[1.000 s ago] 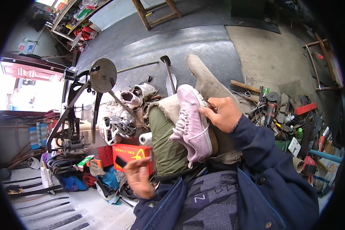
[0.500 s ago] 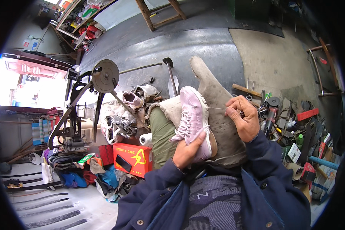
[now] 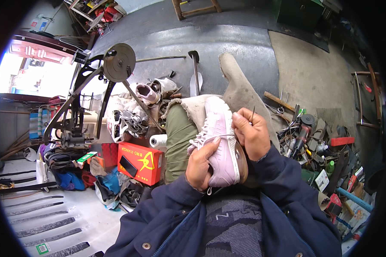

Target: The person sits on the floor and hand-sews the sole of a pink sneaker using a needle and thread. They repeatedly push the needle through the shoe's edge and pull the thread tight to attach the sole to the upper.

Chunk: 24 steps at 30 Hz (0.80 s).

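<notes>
A pale pink sneaker with white laces and a white-edged sole lies over my lap, its toe pointing away from me. My left hand is closed round its lace side, the thumb on the upper. At the sole's right edge, my right hand is closed with thumb and forefinger pinched. From its fist sticks up a slim dark metal tool, perhaps an awl or a needle; its lower part is hidden. Beneath the shoe, a worn grey-beige cloth covers my knees.
A black hand-cranked machine with a wheel stands at left. Beside my left leg are a red box bearing a dark phone and a white thread spool. Tools, including an angle grinder, crowd the right.
My right hand has come in from the right to the sole's edge. The thread stretched between shoe and hand no longer shows. The sneaker has turned slightly, and the whole view has shifted.
</notes>
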### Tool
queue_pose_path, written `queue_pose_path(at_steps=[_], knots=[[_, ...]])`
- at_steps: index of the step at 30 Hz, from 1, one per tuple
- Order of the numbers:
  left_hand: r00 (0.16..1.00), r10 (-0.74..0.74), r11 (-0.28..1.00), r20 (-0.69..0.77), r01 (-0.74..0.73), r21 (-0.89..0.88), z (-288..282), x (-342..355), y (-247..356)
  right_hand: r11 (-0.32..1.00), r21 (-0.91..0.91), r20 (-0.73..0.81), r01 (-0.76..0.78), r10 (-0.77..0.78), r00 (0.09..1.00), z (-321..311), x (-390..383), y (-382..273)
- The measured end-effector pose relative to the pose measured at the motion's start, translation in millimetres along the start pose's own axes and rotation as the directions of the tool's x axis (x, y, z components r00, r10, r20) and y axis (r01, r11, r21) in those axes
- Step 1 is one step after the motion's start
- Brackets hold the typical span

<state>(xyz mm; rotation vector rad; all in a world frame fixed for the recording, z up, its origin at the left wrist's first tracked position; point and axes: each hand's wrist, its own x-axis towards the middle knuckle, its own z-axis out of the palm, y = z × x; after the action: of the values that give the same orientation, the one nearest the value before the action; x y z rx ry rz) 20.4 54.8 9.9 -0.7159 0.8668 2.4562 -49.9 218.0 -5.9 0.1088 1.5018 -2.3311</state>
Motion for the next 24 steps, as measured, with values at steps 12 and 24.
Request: queue_pose_path(at_steps=[12, 24], knots=[[0.999, -0.042, 0.997, -0.028, 0.04, -0.071, -3.9, 7.5, 0.8, 0.975, -0.192, -0.104, 0.111, -0.133, 0.986, 6.4, -30.7, 12.0], [0.998, 0.059, 0.998, -0.001, -0.059, 0.003, -8.0, 6.0, 1.8, 0.978, -0.155, -0.073, 0.137, -0.15, 0.986, 8.2, -28.5, 14.8]])
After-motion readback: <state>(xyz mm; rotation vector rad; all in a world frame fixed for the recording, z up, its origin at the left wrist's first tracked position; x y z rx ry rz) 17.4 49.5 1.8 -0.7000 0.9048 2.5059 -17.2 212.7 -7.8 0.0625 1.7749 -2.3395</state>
